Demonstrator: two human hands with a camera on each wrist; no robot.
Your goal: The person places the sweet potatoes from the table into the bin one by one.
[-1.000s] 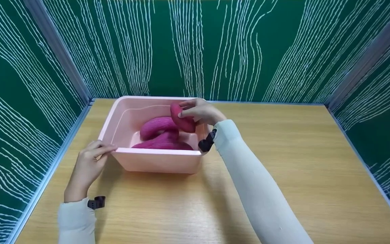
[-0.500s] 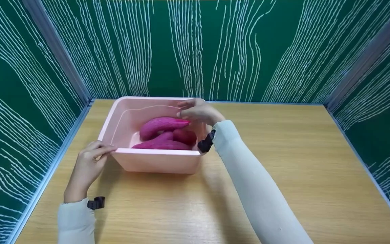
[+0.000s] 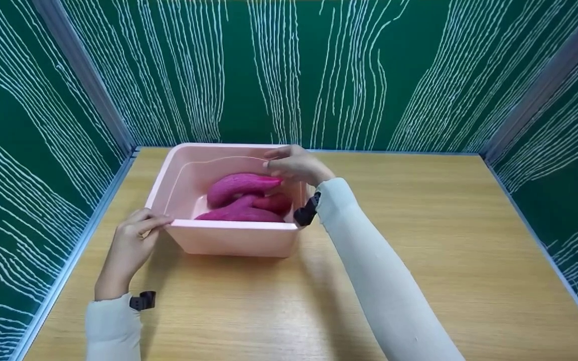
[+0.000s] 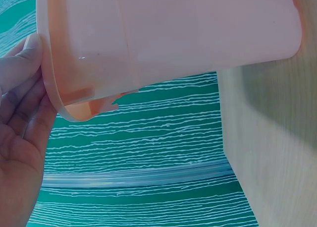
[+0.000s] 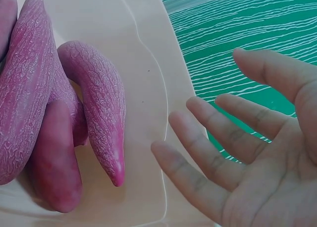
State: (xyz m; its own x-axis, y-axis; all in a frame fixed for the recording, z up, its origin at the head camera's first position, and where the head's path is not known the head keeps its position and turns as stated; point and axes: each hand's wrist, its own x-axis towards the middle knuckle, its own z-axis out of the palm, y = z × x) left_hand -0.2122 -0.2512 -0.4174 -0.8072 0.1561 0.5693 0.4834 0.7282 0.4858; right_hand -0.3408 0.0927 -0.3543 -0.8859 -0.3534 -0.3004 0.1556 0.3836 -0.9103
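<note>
A pink plastic box (image 3: 234,240) stands on the table at centre left, with several magenta sweet potatoes inside. My left hand (image 3: 129,243) pinches its near left rim between thumb and fingers, seen closely in the left wrist view. Over the box's right side hovers my right hand (image 3: 296,164), holding nothing; its fingers (image 5: 215,160) are spread apart in the right wrist view. A smooth reddish sweet potato (image 5: 55,160) lies between a large wrinkled sweet potato (image 5: 25,88) and a curved sweet potato (image 5: 106,108) with a bright tip. The near wall hides part of the pile.
The light wooden table (image 3: 444,250) extends to the right of the box and in front of it. Green panels (image 3: 319,75) with white wavy lines enclose the back and sides, joined by metal corner posts (image 3: 88,75).
My right hand has let go of the smooth reddish sweet potato, which has dropped onto the others and settled at the box's right. My left hand keeps its hold on the rim.
</note>
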